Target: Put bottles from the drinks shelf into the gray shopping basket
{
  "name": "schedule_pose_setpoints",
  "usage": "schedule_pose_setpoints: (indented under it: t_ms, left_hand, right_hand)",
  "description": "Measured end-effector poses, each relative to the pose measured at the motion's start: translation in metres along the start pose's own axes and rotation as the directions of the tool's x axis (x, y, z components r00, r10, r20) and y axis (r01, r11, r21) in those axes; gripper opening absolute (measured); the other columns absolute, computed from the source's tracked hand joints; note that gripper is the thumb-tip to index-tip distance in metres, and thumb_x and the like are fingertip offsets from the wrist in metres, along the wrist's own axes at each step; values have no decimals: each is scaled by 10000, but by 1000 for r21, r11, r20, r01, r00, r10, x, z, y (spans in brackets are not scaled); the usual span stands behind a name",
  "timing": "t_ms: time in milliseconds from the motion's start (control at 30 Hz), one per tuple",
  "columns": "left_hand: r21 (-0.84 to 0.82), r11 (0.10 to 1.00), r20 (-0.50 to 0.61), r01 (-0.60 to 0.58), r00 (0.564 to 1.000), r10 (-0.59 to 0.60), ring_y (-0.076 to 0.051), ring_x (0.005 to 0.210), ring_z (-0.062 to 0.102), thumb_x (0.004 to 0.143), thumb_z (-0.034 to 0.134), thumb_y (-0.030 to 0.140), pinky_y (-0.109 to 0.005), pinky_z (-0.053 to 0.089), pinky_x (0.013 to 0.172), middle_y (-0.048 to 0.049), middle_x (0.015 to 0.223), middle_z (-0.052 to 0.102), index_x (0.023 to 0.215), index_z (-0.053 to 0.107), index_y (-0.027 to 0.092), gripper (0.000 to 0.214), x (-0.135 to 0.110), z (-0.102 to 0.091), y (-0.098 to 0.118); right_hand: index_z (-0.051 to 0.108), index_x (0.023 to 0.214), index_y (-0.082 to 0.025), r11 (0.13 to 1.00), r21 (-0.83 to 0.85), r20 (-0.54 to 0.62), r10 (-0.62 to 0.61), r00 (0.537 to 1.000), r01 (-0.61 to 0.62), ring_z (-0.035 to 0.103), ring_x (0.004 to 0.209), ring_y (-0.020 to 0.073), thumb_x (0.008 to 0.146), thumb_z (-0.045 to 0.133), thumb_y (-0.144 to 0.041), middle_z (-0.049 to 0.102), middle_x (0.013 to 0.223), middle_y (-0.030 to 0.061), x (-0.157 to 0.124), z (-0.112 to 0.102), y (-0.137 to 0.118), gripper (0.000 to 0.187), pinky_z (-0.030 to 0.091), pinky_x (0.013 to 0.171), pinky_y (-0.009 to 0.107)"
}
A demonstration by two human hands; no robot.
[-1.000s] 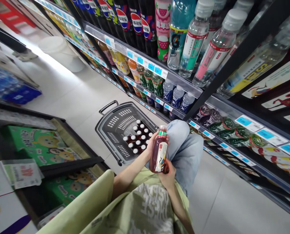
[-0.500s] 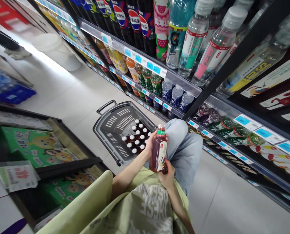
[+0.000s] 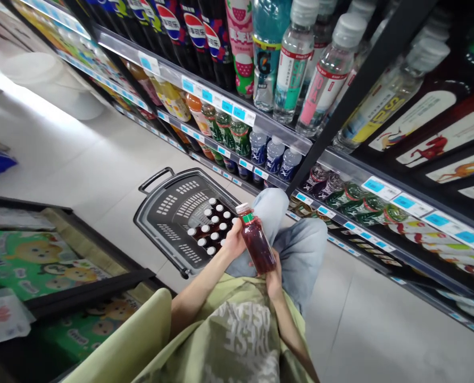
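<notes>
Pale floor tiles [image 3: 109, 170] run alongside the drink shelves [image 3: 168, 74], a black basket [image 3: 183, 221] of white-capped bottles [image 3: 214, 236] standing on them. Since a moment ago, the dark red bottle [image 3: 257, 246] has turned in my grip: its big white label is out of sight and it leans further left, so I judge I'm looking over another side. It's above my jeans [image 3: 302, 247], my left hand [image 3: 234, 242] closed round its upper part, my right hand [image 3: 275, 276] cupping the base. Fingers behind it are hidden; a price card [image 3: 1, 317] is cut off at left.
</notes>
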State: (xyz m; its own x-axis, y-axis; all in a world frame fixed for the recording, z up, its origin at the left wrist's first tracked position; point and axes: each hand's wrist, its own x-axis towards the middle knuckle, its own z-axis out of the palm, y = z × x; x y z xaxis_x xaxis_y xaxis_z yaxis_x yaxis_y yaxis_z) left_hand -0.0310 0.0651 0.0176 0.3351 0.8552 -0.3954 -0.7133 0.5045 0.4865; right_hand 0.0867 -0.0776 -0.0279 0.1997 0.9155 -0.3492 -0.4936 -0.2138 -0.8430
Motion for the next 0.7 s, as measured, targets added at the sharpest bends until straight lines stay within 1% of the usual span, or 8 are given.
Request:
schedule_pose_setpoints:
  t_ms: [100, 200, 300, 400, 467, 600, 633, 700]
  left_hand:
    - [59, 995, -5, -77, 997, 78, -243, 894, 763, 636, 1008, 557, -365, 627, 841, -68, 1007, 804, 1109, 746, 174, 664, 0, -2, -5]
    - [123, 981, -27, -149, 988, 153, -188, 802, 728, 522, 1066, 510, -303, 599, 786, -37, 923, 790, 1033, 762, 177, 682, 0, 7, -12]
    - [199, 961, -8, -191, 980, 196, -156, 728, 667, 427, 1092, 465, -268, 548, 704, -14, 828, 737, 929, 747, 169, 677, -2, 18, -15]
    - [299, 927, 39, -226, 974, 225, -164, 762, 639, 441, 1083, 394, -268, 513, 714, -5, 817, 694, 895, 732, 177, 614, -5, 23, -13]
    - [394, 883, 68, -256, 966, 250, -167, 777, 625, 492, 1056, 362, -270, 492, 727, -9, 822, 680, 868, 741, 177, 524, -5, 22, -8]
    - [502, 809, 103, -305, 950, 294, -154, 722, 561, 574, 979, 416, -265, 435, 667, -10, 770, 629, 753, 736, 167, 392, -1, 18, 4]
    - [502, 810, 78, -303, 949, 306, -148, 698, 544, 592, 961, 441, -263, 423, 647, -7, 752, 618, 749, 732, 167, 390, 2, 17, 7]
    - [493, 827, -29, -271, 944, 327, -134, 643, 519, 622, 929, 470, -257, 408, 609, 4, 715, 606, 756, 719, 169, 391, 9, 17, 13]
  right_hand:
    - [557, 1365, -276, 973, 230, -36, 33, 999, -24, 737, 794, 256, 725, 645, -444, 752, 1157, 91, 1, 2, -8, 668, 528, 541, 300]
    - [557, 1384, -295, 950, 304, -31, 82, 996, -69, 700, 779, 228, 712, 696, -410, 745, 1164, 82, 1, 1, -11, 695, 547, 558, 314]
    - [638, 1216, -265, 937, 327, -83, 155, 984, -120, 554, 575, 136, 700, 827, -435, 717, 892, 4, 4, 0, -8, 575, 481, 495, 251]
    - [670, 970, -217, 922, 321, -91, 258, 962, -217, 297, 414, 65, 740, 808, -667, 600, 646, -55, 10, -1, -6, 524, 368, 409, 214]
    - [678, 907, -202, 905, 305, -35, 321, 946, -296, 222, 372, 60, 815, 642, -810, 571, 573, -53, 14, -4, -9, 616, 351, 388, 225]
    - [713, 903, -183, 890, 239, 140, 365, 921, -389, 189, 299, 78, 875, 399, -880, 524, 431, -46, 16, -13, -16, 765, 260, 340, 218]
    - [716, 876, -177, 884, 204, 209, 381, 901, -421, 190, 282, 83, 869, 359, -905, 524, 406, -33, 15, -16, -17, 810, 212, 324, 215]
    - [701, 781, -177, 863, 106, 366, 428, 827, -494, 194, 252, 87, 834, 305, -972, 536, 379, 2, 15, -19, -17, 890, 126, 304, 216]
